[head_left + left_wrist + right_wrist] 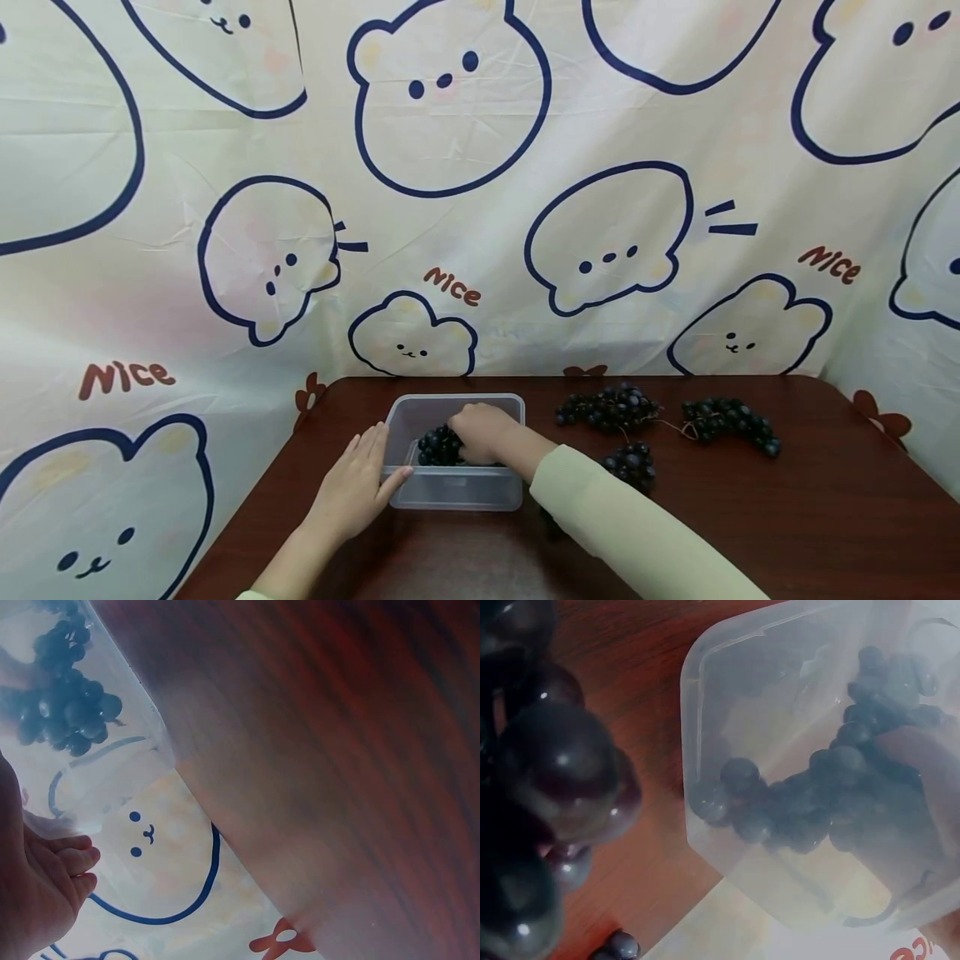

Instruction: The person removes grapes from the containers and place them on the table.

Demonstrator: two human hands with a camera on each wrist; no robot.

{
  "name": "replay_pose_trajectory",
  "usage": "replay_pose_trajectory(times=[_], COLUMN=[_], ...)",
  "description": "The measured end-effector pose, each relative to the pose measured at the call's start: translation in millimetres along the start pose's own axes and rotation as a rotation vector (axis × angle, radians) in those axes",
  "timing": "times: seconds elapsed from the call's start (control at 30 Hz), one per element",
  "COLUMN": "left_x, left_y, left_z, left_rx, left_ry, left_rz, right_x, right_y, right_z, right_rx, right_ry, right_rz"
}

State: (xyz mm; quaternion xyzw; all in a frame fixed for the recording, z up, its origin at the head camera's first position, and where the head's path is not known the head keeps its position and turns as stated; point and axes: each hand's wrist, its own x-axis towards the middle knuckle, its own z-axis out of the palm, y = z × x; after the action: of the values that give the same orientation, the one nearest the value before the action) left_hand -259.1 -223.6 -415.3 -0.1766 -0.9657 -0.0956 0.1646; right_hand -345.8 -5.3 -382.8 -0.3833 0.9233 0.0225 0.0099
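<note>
A translucent plastic container (pixel 456 492) stands near the middle of the table, with a bunch of dark grapes (pixel 438 447) inside it. My left hand (pixel 356 485) rests against its left side, fingers straight and thumb along the front rim. In the left wrist view the left fingertips (pixel 79 862) show beside the cloudy wall. My right hand (pixel 483 432) reaches into the container from the right, fingers curled at the top of the grapes and gripping them. Through the wall in the right wrist view, the grapes (pixel 795 810) spread along the bottom, and part of the right hand is blurred behind plastic.
Right of the container lie more dark grape bunches: one at the back (pixel 611 407), another farther right (pixel 731 421), and one partly behind the right sleeve (pixel 630 508). Bare stems join some. A cartoon-printed cloth (pixel 495 250) hangs behind the brown table (pixel 825 500).
</note>
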Motion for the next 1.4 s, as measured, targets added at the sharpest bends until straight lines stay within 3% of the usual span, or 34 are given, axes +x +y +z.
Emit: replay_pose_trajectory(times=[0.33,0.57,0.87,1.13,1.4], left_x=[0.6,0.5,0.3,1.2,0.8], left_y=[-0.7,0.1,0.0,0.0,-0.2], left_z=[1.0,0.8,0.2,-0.2,-0.2], left_rx=[0.001,-0.008,-0.01,-0.013,-0.016], left_ry=[-0.002,-0.001,-0.002,-0.009,-0.001], left_rz=[0.0,-0.003,-0.005,-0.006,-0.002], right_x=[-12.6,-18.0,-20.5,-22.2,-28.0], right_y=[0.1,0.6,5.3,6.1,7.1], right_z=[-2.0,-2.0,-3.0,-4.1,-8.4], right_rx=[-0.057,-0.212,-0.335,-0.442,-0.464], right_ry=[0.241,0.446,0.647,0.756,0.82], right_rz=[-0.177,-0.3,-0.377,-0.403,-0.424])
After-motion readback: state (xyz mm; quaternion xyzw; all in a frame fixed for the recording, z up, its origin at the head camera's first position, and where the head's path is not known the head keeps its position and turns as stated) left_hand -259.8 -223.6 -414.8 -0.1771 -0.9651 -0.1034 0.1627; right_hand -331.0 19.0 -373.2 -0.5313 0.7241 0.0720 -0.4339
